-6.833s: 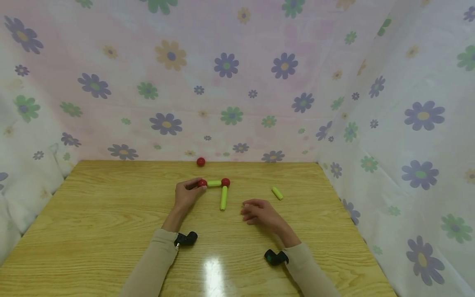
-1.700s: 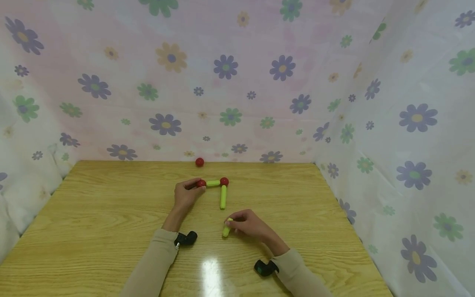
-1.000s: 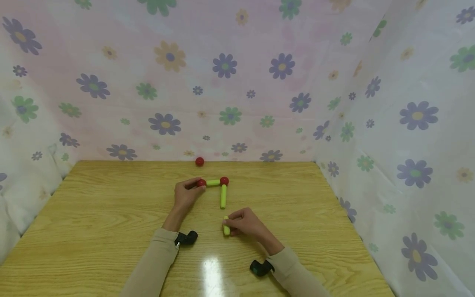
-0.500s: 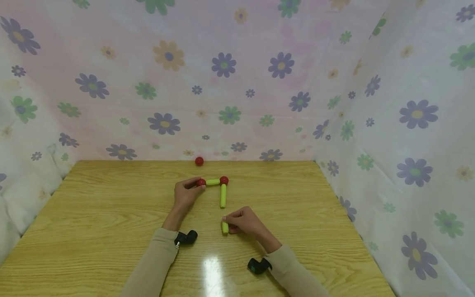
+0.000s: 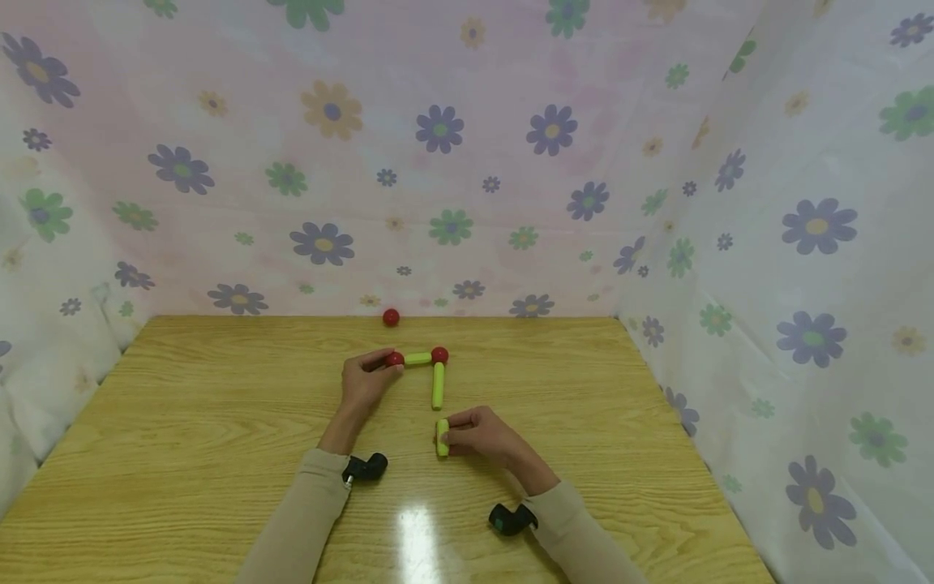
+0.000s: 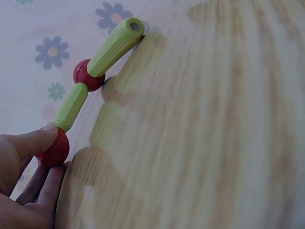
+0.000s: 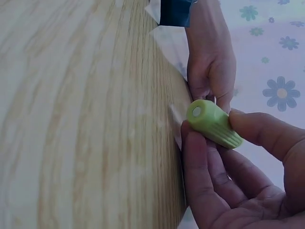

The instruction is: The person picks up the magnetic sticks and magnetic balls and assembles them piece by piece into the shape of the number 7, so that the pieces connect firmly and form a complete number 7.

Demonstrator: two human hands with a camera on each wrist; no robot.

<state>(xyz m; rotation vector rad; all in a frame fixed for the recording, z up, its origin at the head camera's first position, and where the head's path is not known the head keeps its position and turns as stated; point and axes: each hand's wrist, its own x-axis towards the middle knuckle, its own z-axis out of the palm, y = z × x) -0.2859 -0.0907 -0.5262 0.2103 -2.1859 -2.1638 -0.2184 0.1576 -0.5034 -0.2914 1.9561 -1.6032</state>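
My left hand (image 5: 362,385) pinches a red ball (image 5: 396,358) between thumb and fingers, low at the table. From that ball a yellow-green magnetic rod (image 5: 418,358) runs right to a second red ball (image 5: 439,355). Another yellow-green rod (image 5: 438,388) extends from this corner ball toward me; the left wrist view shows a grey disc in its free end. Just nearer than that end, my right hand (image 5: 487,435) holds a loose rod (image 7: 209,119) between thumb and fingers, apart from the joined pieces. A pale disc shows in the held rod's end.
A loose red ball (image 5: 391,317) rests at the back edge of the wooden table (image 5: 219,405). Flower-patterned cloth (image 5: 452,178) hangs behind the table and along both sides. Each wrist carries a black camera (image 5: 512,520).
The right hand took the loose rod from the table's right side and brought it below the joined pieces. Lately the rod has shifted slightly forward in its fingers. The left hand has stayed put.
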